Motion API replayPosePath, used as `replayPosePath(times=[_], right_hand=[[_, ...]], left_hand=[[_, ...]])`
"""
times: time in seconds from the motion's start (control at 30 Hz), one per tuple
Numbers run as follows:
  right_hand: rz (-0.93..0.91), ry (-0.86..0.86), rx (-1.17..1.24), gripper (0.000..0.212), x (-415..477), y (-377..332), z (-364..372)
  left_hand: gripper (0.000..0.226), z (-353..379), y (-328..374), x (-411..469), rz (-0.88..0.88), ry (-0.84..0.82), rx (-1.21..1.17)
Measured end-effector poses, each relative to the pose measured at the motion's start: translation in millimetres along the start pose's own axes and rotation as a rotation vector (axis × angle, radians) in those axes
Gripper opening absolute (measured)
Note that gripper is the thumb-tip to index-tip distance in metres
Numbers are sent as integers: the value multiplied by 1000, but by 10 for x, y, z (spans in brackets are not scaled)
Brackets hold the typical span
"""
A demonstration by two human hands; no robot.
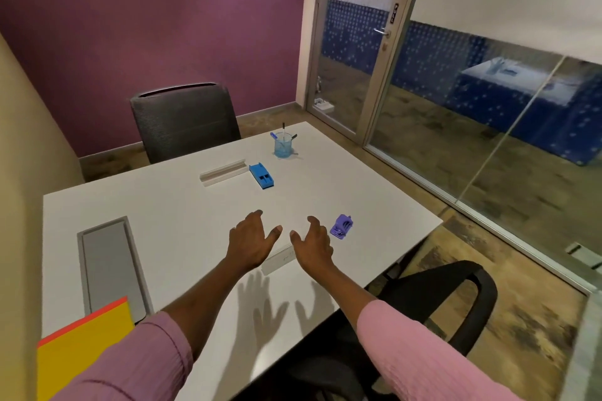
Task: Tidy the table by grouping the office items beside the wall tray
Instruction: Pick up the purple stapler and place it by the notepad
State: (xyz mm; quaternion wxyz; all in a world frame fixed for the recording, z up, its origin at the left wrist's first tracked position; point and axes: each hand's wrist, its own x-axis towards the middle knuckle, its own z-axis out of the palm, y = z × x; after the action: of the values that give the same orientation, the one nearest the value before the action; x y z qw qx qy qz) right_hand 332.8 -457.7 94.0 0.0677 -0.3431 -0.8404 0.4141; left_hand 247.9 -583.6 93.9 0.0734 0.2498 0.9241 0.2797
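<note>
My left hand [252, 239] and my right hand [312, 242] hover side by side above the white table [342, 192], fingers spread and holding nothing. Partly hidden beneath them lies a flat white case [278, 260]. A small purple stapler-like item [342, 226] sits just right of my right hand. Farther back are a blue hole punch [262, 175], a long white box [223, 171] and a clear blue cup with pens [283, 144]. The grey tray [110, 265] is set into the table by the left wall. A yellow and orange notepad [83, 348] overlaps its near end.
A grey mesh chair [184, 122] stands at the table's far side. A black office chair [433, 306] is at the near right edge. A glass partition and door [361, 52] close off the right side.
</note>
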Motion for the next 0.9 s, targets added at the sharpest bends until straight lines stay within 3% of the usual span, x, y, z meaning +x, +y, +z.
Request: replayPosePath(times=[0.4,0.9], right_hand=[[-12,12,-36,57,913,506,-734],[-146,-307,-195,49,2503,1567,-1133]], left_hand=[[76,597,713,661,11,-50,74],[71,1857,1229,1549,-101,-102,183]])
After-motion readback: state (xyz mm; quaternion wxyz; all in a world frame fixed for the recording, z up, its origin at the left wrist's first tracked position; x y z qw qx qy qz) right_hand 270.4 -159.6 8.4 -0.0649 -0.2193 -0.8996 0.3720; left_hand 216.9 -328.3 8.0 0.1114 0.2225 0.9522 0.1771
